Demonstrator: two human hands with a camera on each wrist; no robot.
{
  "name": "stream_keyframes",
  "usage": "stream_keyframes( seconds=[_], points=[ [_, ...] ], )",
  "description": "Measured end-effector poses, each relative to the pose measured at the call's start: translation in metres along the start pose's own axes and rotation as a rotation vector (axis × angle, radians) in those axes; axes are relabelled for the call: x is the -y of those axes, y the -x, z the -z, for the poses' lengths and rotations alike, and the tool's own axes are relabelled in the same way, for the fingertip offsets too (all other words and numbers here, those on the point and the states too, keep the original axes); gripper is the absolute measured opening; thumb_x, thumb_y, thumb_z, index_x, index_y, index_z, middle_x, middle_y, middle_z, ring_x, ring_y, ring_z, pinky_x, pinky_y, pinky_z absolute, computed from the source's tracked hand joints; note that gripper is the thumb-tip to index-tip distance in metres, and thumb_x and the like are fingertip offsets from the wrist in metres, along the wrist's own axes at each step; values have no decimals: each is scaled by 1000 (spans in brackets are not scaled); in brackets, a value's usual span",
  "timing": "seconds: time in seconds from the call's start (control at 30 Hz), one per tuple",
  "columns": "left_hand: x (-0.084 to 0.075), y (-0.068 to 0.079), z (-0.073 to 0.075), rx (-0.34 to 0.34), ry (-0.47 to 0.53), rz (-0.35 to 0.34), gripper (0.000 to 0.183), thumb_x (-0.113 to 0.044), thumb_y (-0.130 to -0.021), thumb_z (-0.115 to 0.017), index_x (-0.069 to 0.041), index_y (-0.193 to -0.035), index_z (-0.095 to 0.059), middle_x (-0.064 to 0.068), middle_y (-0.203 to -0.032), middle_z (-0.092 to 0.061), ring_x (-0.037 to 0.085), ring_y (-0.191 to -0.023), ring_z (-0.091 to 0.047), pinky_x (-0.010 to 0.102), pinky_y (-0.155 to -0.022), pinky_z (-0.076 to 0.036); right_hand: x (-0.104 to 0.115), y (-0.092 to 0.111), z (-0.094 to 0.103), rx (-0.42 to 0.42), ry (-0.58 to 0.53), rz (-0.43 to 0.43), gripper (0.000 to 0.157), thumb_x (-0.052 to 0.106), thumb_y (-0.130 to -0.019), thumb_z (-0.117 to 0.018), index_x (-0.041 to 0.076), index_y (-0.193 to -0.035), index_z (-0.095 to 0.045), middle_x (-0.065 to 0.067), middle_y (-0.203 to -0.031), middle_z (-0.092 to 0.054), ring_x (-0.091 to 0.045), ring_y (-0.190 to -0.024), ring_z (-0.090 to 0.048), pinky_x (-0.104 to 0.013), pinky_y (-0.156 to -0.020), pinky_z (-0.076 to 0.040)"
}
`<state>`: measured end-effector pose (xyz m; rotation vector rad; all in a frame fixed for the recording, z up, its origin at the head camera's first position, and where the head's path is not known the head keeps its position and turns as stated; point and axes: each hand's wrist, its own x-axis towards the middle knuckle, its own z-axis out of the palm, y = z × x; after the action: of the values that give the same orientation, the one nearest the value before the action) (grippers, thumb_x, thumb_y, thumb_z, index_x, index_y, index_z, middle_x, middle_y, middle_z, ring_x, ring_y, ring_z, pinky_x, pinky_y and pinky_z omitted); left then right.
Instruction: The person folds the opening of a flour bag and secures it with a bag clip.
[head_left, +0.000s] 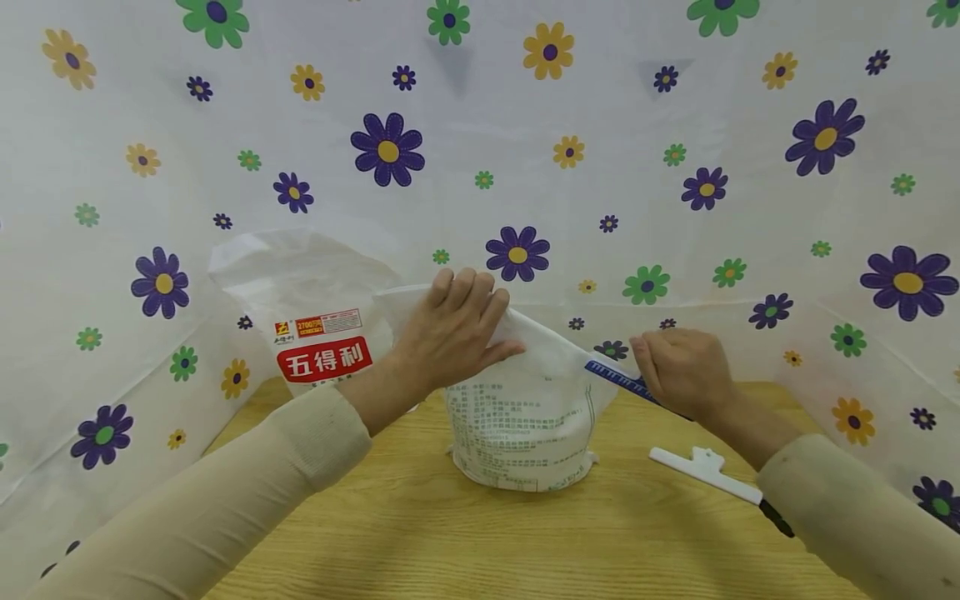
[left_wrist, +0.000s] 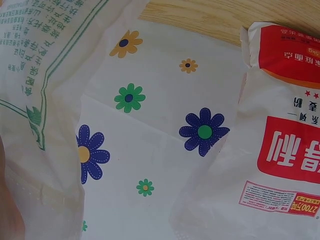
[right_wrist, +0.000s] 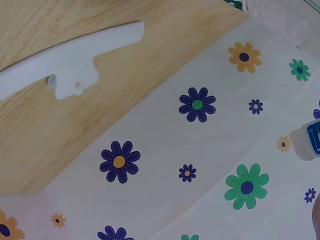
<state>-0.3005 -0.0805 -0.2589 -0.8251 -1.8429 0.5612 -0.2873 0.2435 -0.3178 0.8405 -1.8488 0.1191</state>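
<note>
A white flour bag with green print stands upright in the middle of the wooden table. My left hand grips its top edge, fingers folded over the far side and thumb on the near side; in the left wrist view only a sliver of that hand shows beside the bag. My right hand is curled round a long blue-and-white bag clip, whose end overlaps the bag's upper right corner in the head view. The right wrist view catches just the tip of this clip at its right edge.
Behind and left stands a second white flour bag with a red label. A white bag clip with a dark end lies on the table, partly under my right forearm. A flower-patterned sheet surrounds the table's back and sides.
</note>
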Motion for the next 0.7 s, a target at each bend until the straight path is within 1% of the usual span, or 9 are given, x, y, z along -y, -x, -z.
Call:
stream_keyframes(
  seconds=[0.17,0.33,0.5,0.7],
  points=[
    [0,0,0,9,4,0,68,-70,-97,-31,-8,-114,-53,10,-108,-49,29,-102,-39,43,-90,-30,6,-8,-4,2,-13,-5,54,34,-109,-25,15,-60,-39,7,-48,-29,-6,-45,-22,-20,-44,-17],
    [0,0,-1,9,2,-5,68,-70,-97,-33,-8,-118,-53,10,-110,-50,29,-102,-39,43,-90,-30,10,-17,-7,3,-18,-3,55,34,-109,-24,15,-59,-38,7,-49,-27,-5,-45,-20,-20,-43,-16],
    [0,-1,0,9,-3,-10,68,-69,-98,-34,-7,-118,-53,10,-110,-50,29,-102,-39,43,-89,-29,16,-27,-12,-14,-25,-7,55,34,-109,-23,15,-58,-37,7,-49,-27,-4,-46,-20,-19,-42,-17],
    [-1,-1,1,13,-5,-8,66,-68,-98,-34,-7,-116,-52,10,-108,-49,29,-101,-39,42,-88,-29,24,-40,-19,-31,-25,-7,55,31,-108,-25,13,-58,-37,4,-47,-29,-6,-44,-21,-20,-41,-17]
  ],
)
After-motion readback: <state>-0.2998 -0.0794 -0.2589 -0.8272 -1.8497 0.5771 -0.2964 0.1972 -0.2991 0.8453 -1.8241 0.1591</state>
